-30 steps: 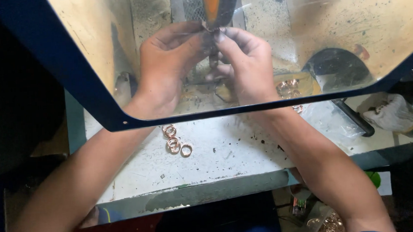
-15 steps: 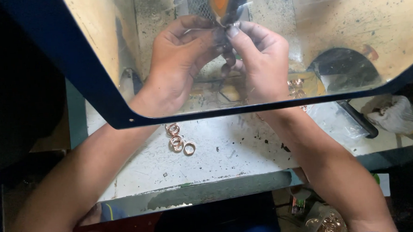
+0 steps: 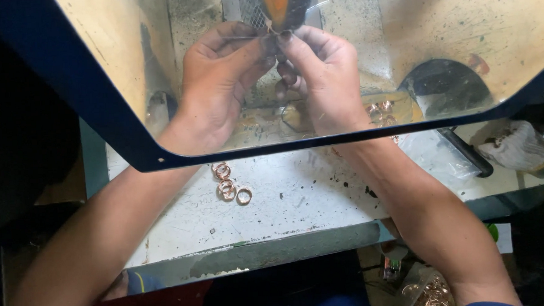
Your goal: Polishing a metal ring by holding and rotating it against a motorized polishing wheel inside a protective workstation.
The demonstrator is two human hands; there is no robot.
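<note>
Small piece sits pinched between your two hands at top centre of the frame, right under the orange-and-dark wheel; too small and hidden to tell its shape, likely one of the copper-coloured rings. Left hand has its grip pressed together on it, thumb and fingertips closed at the top. Right hand does the same from the other side, fingertips meeting the left's. Judging by size, the piece is light, stiff metal, probably slick and easy to drop, so hold it by the edges with the fingertips, as you do now.

Both hands are behind the clear shield with its dark blue frame. Below the frame, three copper rings lie close together on the white table, centre-left. More rings lie behind the shield, right of your right hand. A black rod lies at right, a crumpled bag further right.
</note>
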